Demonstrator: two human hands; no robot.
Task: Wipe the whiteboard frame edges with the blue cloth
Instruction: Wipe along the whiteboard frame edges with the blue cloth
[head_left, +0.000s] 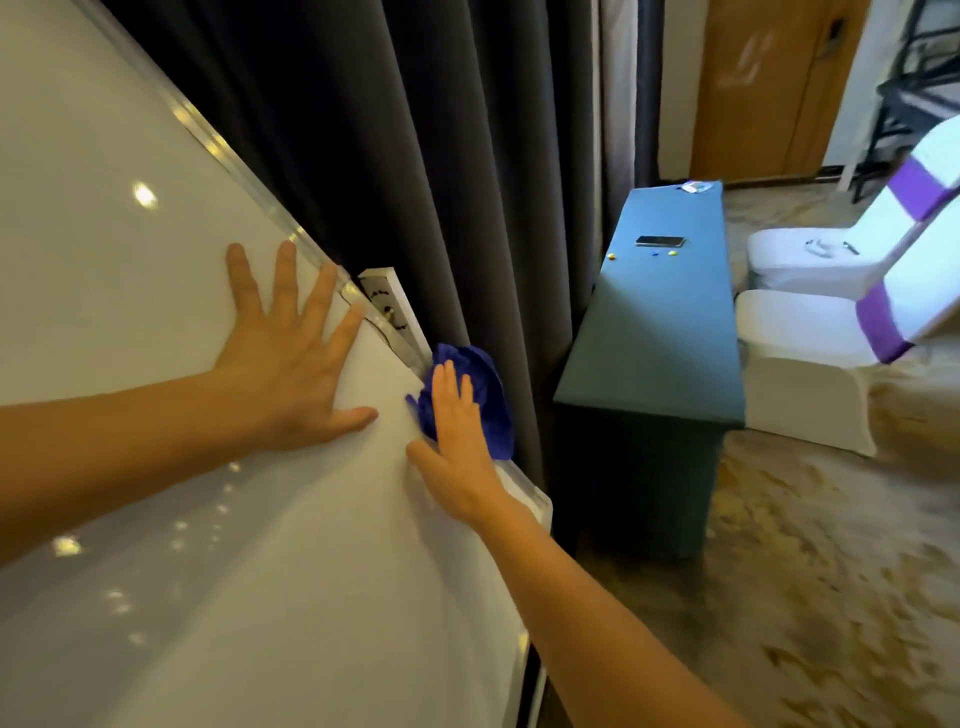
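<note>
A large white whiteboard (156, 338) fills the left of the view, its silver frame edge (223, 150) running diagonally down to the right. My left hand (291, 353) lies flat on the board surface with fingers spread, holding nothing. My right hand (457, 441) presses the bunched blue cloth (483, 395) against the frame's right edge, fingers extended over the cloth. A white bracket (395, 306) sticks out behind the frame just above the cloth.
Dark grey curtains (415, 156) hang right behind the board. A table with a teal cover (660, 332) stands to the right, with a phone (660, 241) and small items on it. Two white-covered chairs (810, 364) with purple bands sit beyond it on patterned carpet.
</note>
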